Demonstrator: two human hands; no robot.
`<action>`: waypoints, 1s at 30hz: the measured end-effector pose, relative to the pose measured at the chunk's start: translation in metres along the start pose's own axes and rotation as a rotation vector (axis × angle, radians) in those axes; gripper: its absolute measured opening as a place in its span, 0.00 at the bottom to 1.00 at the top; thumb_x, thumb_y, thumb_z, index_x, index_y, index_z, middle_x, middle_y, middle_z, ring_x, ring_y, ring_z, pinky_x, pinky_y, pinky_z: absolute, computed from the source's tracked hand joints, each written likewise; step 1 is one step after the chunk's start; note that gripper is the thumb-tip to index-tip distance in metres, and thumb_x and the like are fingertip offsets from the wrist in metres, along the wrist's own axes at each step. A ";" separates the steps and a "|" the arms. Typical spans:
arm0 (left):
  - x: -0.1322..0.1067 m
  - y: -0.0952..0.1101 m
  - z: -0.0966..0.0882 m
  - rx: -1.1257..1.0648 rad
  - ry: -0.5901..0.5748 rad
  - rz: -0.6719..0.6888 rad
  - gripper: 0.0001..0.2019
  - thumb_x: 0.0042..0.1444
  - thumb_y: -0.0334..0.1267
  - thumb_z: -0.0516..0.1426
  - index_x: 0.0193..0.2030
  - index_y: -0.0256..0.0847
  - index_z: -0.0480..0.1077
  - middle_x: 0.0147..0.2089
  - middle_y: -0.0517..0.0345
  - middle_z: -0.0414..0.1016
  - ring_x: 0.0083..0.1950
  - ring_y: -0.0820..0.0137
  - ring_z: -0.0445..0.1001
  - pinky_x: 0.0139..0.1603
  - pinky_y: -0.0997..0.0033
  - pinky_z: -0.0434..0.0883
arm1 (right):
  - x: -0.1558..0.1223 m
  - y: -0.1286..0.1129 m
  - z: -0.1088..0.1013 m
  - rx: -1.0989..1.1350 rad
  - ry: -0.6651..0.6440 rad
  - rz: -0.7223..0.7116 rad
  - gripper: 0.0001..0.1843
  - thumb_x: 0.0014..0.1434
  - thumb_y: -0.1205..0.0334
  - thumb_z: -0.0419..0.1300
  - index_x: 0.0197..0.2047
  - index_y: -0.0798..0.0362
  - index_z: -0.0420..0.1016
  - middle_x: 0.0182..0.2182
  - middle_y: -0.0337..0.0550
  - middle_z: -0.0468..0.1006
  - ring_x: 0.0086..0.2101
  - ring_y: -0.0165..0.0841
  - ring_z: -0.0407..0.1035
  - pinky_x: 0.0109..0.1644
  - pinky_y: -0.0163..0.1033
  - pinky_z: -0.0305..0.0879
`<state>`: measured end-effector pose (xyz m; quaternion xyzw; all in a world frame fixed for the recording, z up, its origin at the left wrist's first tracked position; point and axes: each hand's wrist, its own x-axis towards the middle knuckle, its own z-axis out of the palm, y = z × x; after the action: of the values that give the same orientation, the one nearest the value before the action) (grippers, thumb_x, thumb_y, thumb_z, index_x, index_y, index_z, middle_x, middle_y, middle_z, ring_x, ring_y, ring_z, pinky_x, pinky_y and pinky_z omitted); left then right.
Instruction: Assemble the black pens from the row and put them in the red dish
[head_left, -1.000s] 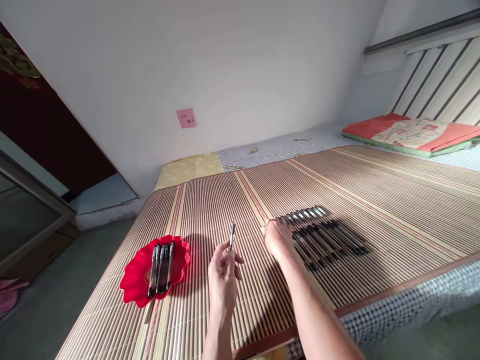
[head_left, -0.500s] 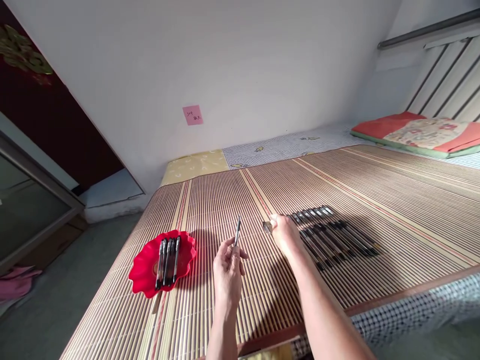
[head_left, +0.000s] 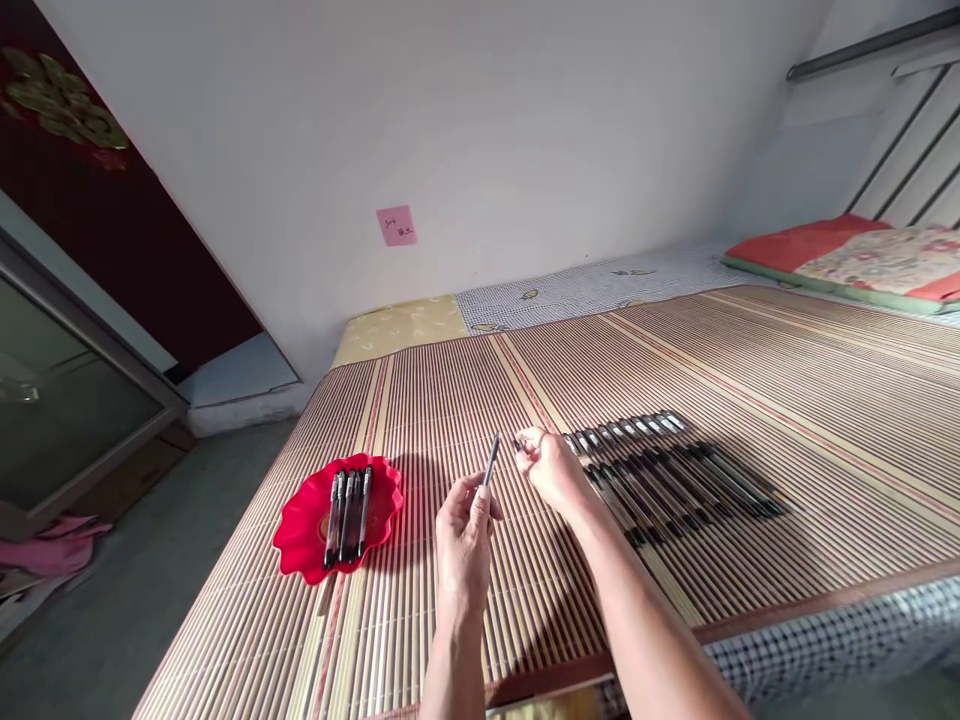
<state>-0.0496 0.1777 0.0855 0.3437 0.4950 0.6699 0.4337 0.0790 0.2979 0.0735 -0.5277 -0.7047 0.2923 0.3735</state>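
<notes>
My left hand (head_left: 466, 515) is closed round an uncapped pen (head_left: 491, 462), its tip pointing up. Just right of that tip, my right hand (head_left: 551, 465) pinches a small dark pen cap (head_left: 518, 445), partly hidden by the fingers. Cap and tip are close together but apart. A row of black pen caps (head_left: 630, 430) lies beyond my right forearm on the slatted mat (head_left: 420, 420). Nearer to me, several uncapped pens (head_left: 686, 485) lie side by side. To the left, a red scalloped plate (head_left: 300, 530) bears several capped pens (head_left: 349, 510).
The mat covers a bed with a checked sheet (head_left: 840, 620) along its near edge. At the back right lies a folded red and floral cloth (head_left: 847, 255). A white wall (head_left: 562, 130) with a pink note (head_left: 396, 226) rises behind the bed.
My right hand has brought the cap leftward, closer to the pen tip. My left hand still holds the pen. The view has shifted slightly left.
</notes>
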 end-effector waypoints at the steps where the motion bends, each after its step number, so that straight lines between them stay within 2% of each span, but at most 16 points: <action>1: 0.000 0.001 0.001 0.001 0.000 -0.008 0.25 0.53 0.59 0.69 0.45 0.39 0.78 0.26 0.65 0.68 0.27 0.76 0.60 0.28 0.77 0.57 | 0.001 -0.003 -0.004 0.098 0.031 -0.028 0.15 0.59 0.70 0.58 0.49 0.55 0.79 0.36 0.47 0.83 0.33 0.36 0.77 0.37 0.40 0.75; 6: -0.001 0.003 0.002 0.028 -0.022 -0.034 0.26 0.52 0.60 0.69 0.45 0.39 0.77 0.26 0.64 0.68 0.28 0.75 0.60 0.30 0.76 0.58 | 0.002 -0.019 -0.024 0.643 0.140 -0.078 0.21 0.57 0.57 0.65 0.53 0.53 0.79 0.37 0.45 0.82 0.35 0.36 0.78 0.39 0.42 0.78; 12: -0.003 0.004 0.004 0.058 -0.066 -0.044 0.26 0.54 0.60 0.68 0.46 0.39 0.76 0.26 0.65 0.67 0.27 0.75 0.57 0.29 0.75 0.54 | -0.002 -0.032 -0.029 0.965 0.187 0.010 0.20 0.57 0.56 0.68 0.52 0.51 0.79 0.42 0.46 0.84 0.42 0.37 0.80 0.48 0.45 0.77; 16: -0.003 0.003 0.005 0.072 -0.091 -0.035 0.26 0.55 0.61 0.67 0.46 0.39 0.76 0.26 0.65 0.66 0.27 0.75 0.56 0.30 0.74 0.55 | -0.002 -0.035 -0.027 1.047 0.149 -0.001 0.19 0.57 0.56 0.70 0.52 0.50 0.80 0.43 0.46 0.85 0.45 0.39 0.80 0.52 0.48 0.77; 21: -0.004 0.006 0.005 0.067 -0.099 -0.041 0.27 0.55 0.61 0.67 0.46 0.38 0.76 0.26 0.65 0.67 0.27 0.76 0.56 0.30 0.74 0.55 | -0.004 -0.035 -0.028 1.019 0.064 -0.012 0.18 0.59 0.55 0.70 0.51 0.50 0.81 0.43 0.46 0.85 0.44 0.40 0.80 0.53 0.50 0.76; 30: -0.003 0.003 0.005 -0.067 -0.121 -0.045 0.23 0.56 0.58 0.68 0.42 0.38 0.76 0.25 0.64 0.68 0.24 0.78 0.56 0.27 0.77 0.54 | -0.007 -0.036 -0.028 0.967 -0.113 -0.039 0.18 0.62 0.50 0.67 0.52 0.50 0.83 0.43 0.47 0.85 0.44 0.38 0.80 0.47 0.42 0.77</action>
<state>-0.0451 0.1760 0.0896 0.3575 0.4527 0.6541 0.4893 0.0845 0.2817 0.1160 -0.2635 -0.5171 0.6073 0.5425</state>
